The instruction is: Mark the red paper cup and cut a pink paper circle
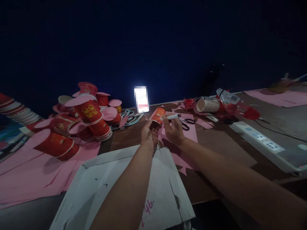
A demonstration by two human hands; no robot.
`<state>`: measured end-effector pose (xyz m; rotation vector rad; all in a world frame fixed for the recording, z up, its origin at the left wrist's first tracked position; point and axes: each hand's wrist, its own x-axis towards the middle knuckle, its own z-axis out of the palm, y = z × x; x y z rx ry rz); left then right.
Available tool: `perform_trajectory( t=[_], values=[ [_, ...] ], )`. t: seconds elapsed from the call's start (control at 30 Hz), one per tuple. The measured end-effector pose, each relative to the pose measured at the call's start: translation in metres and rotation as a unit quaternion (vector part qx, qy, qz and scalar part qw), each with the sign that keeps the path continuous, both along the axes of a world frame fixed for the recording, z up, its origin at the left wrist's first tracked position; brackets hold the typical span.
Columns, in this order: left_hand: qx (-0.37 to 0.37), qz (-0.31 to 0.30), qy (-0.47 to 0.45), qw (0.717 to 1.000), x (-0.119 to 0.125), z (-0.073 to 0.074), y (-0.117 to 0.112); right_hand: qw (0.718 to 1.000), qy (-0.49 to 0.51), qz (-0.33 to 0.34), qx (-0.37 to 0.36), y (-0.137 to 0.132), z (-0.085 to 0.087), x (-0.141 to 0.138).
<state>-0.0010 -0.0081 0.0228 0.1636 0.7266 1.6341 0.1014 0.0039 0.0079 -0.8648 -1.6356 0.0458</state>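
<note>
A red paper cup is tilted in my left hand, whose fingers wrap round its lower side. Pinched in my right hand is a white marker pen, its dark end pointing right and its other end close to the cup's side. Which end carries the tip I cannot tell. Just right of my right hand lie black-handled scissors on a pink paper sheet. Both forearms reach over a white board bearing handwritten pink marks.
Red paper cups with pink paper discs are heaped at the left on pink sheets. A lit screen stands at the back, beside a coiled cable. Bagged paper cups and a power strip lie at the right.
</note>
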Motion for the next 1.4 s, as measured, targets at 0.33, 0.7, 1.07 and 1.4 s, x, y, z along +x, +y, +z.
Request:
perform_trajectory(
  t=[0.33, 0.7, 1.07, 1.4],
  values=[
    [0.038, 0.011, 0.025, 0.999, 0.002, -0.005, -0.001, 1.0, -0.001, 0.003, -0.007, 0.001, -0.002, 0.001],
    [0.063, 0.002, 0.023, 0.998, 0.002, -0.011, 0.001, 1.0, -0.003, 0.017, 0.014, 0.0, 0.001, 0.0],
    [0.076, 0.002, 0.038, 0.996, 0.003, -0.008, -0.003, 0.999, -0.002, 0.025, 0.027, 0.001, 0.001, 0.001],
    [0.105, -0.016, 0.039, 0.994, 0.005, -0.011, -0.001, 0.998, -0.016, 0.046, 0.028, -0.001, 0.004, 0.001]
  ],
)
